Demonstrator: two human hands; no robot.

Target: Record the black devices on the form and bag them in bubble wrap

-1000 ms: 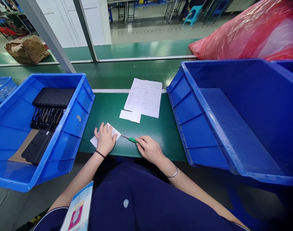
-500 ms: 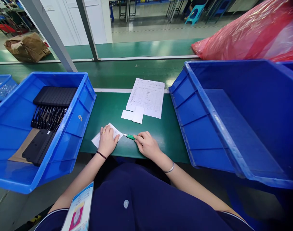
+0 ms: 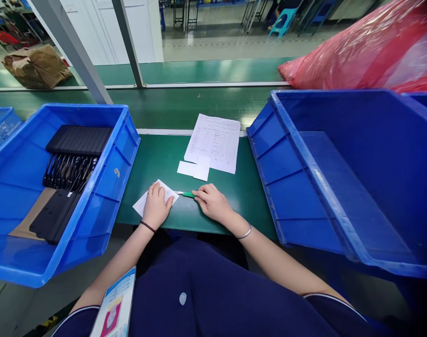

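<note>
My left hand [image 3: 156, 203] lies on a folded-looking white paper sheet [image 3: 140, 204] at the table's near edge, fingers flat and thumb apart, pressing it down. Faint print shows beside the fingers. In my right hand [image 3: 211, 201] is a green-handled craft knife [image 3: 188, 194], pinched between thumb and fingers. Its thin silvery tip points left and reaches the sheet's right corner; whether it is under or over the paper, I cannot tell. Beyond my hands lies a printed form [image 3: 215, 140], with two small blank white cards [image 3: 201, 168] overlapping its lower edge.
A blue bin [image 3: 111, 196] on the left holds black flat devices [image 3: 55, 213] and bundled cables [image 3: 69, 171]. Another large blue bin [image 3: 294, 187] stands right. Behind are a red plastic bag [image 3: 368, 56], a brown paper bag [image 3: 38, 68] and a grey metal post [image 3: 73, 51].
My right hand and the craft knife have shifted slightly up and left, the tip now higher along the paper's corner. My left hand and the sheet have stayed put.
</note>
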